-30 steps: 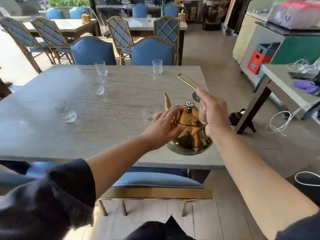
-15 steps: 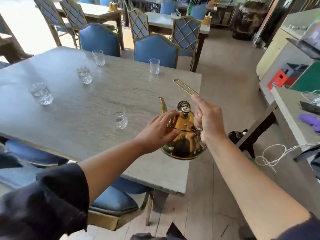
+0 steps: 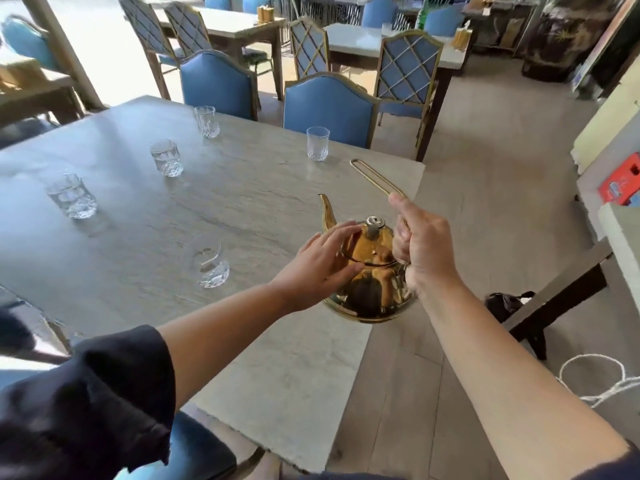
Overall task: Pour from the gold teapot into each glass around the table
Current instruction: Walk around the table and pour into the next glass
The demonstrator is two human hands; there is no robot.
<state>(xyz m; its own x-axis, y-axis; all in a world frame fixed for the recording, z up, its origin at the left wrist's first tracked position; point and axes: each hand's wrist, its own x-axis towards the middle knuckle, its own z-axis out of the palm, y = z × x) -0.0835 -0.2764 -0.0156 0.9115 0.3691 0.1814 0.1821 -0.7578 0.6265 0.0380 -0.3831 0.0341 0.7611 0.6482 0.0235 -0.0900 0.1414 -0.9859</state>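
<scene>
Because cut glass is brittle and easily knocked over, nothing set out on the grey stone surface (image 3: pixel 242 209) is judged fit to be touched, only poured into. The leftmost glass (image 3: pixel 71 195) and the second glass (image 3: pixel 166 157), both seemingly holding clear liquid, are seen at about ten o'clock from the teapot. The far glass (image 3: pixel 206 121) is seen at eleven, the nearest glass (image 3: pixel 207 263), blurred and hard to read, at nine, and the back-edge glass (image 3: pixel 317 143) just short of twelve. The left hand (image 3: pixel 322 265) is laid against the lid side of the gold teapot (image 3: pixel 369 292), its fingers (image 3: pixel 341 233) straight and pressing, nothing being gripped. The teapot is held upright in the air over the surface's near right edge, its spout (image 3: pixel 327 211) aimed toward eleven o'clock. Polished metal of this kind is expected to be rigid, slippery and, if full, heavy; whether the body is hot cannot be told. The tall wire handle (image 3: pixel 375 176) is therefore taken as the proper hold, low down, where the right hand (image 3: pixel 422 251) is wrapped tightly round it. The lid (image 3: pixel 372 251), if loose, is judged liable to slip off in a steep tilt, so steadying near the knob (image 3: pixel 375 223) is advised.
</scene>
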